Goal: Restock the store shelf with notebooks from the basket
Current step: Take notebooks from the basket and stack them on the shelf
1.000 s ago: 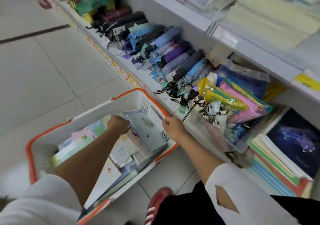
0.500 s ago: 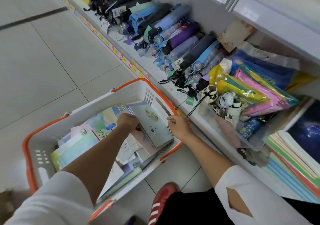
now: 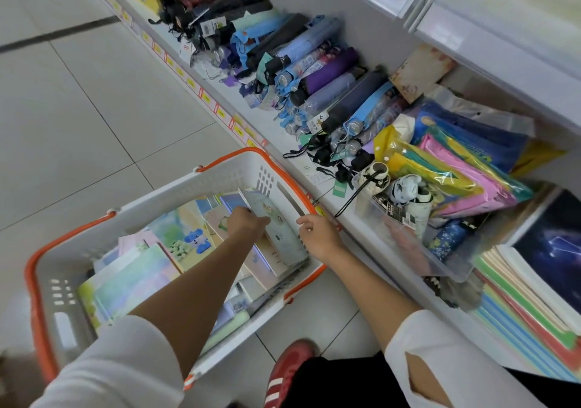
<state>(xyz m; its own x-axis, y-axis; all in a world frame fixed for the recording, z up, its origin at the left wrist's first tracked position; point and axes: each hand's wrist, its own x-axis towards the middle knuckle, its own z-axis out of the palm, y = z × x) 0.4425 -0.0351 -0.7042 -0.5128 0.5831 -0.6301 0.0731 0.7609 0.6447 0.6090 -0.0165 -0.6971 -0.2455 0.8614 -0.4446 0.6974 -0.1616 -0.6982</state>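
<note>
A white basket with an orange rim (image 3: 147, 206) stands on the floor in front of the bottom shelf (image 3: 352, 215) and holds several pastel notebooks. A pale blue-green notebook (image 3: 283, 237) leans tilted against the basket's right wall. My left hand (image 3: 246, 223) reaches into the basket and grips that notebook's left edge. My right hand (image 3: 317, 234) hovers over the orange rim at the notebook's right edge with its fingers curled downward. Its fingertips are hidden, so I cannot tell whether it holds anything.
Folded umbrellas (image 3: 314, 71) fill the bottom shelf. A clear bin (image 3: 418, 250) of small items and bright plastic pouches (image 3: 456, 171) sit further right. Stacked notebooks (image 3: 518, 300) under a dark starry cover (image 3: 556, 247) lie at the far right. My red shoe (image 3: 289, 366) is beside the basket.
My left hand has slid right across the basket onto the blue-green notebook's left edge. The right hand has stayed at the rim. My view has dipped lower, toward the bottom shelf.
</note>
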